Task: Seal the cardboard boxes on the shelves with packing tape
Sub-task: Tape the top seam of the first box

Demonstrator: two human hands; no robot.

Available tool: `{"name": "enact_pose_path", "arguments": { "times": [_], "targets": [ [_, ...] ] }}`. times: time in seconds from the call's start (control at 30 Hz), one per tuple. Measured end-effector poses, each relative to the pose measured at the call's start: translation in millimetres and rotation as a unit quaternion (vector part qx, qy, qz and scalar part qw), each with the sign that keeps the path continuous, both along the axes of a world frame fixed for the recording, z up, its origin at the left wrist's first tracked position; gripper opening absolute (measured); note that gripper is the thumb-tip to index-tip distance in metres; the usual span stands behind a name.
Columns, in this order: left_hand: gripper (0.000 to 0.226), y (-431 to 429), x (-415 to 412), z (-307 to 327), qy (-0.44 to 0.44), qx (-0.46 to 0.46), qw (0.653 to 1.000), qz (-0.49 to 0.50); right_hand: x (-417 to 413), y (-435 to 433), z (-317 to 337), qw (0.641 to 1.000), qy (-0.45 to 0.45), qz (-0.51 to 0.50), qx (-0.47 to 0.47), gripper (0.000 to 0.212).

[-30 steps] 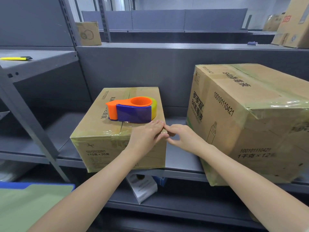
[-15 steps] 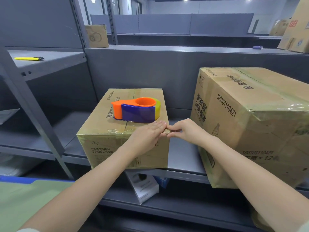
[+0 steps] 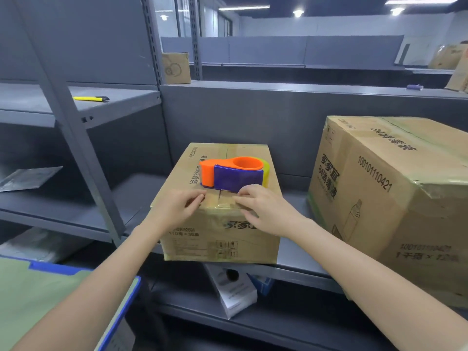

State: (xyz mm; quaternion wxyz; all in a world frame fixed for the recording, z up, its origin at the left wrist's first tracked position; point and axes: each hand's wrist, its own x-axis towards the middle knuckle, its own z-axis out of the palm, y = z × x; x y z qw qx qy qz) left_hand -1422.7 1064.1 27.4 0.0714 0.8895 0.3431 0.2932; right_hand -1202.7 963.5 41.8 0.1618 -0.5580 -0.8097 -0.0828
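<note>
The left hand [image 3: 177,207] and right hand [image 3: 264,210] rest on the near top edge of the small brown cardboard box [image 3: 220,239] on the grey metal shelf [image 3: 296,249]. The left's fingers are bent; whether they pinch tape cannot be told. The right lies flat, pressing beside the centre seam. Firm strokes outward and over the front edge should bond the tape. Just behind them, the orange-and-blue plastic tape dispenser [image 3: 234,173] sits on the box.
</note>
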Motion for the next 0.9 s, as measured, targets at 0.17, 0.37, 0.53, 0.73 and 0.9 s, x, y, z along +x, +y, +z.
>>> {"name": "enact_pose_path", "arguments": {
  "times": [0.17,0.37,0.53,0.73,0.9],
  "targets": [
    [0.033,28,-31,2,0.024,-0.079,0.995,0.053,-34,29,-12,0.999,0.017,-0.001,-0.046,0.044],
    [0.041,38,-40,-7,0.084,-0.082,0.993,-0.015,-34,33,-16,0.995,0.03,0.001,-0.097,0.042],
    [0.044,4,-23,-23,0.056,-0.027,0.996,0.06,-16,23,-5,0.983,0.065,0.015,-0.171,0.041],
    [0.038,-42,2,-13,0.022,0.019,1.0,0.013,14,-5,21,0.973,0.097,-0.068,-0.198,0.036],
    [0.027,-5,-4,5,0.042,-0.057,0.996,-0.045,-50,-6,20,0.978,0.004,-0.195,-0.073,0.046]
  ]
}}
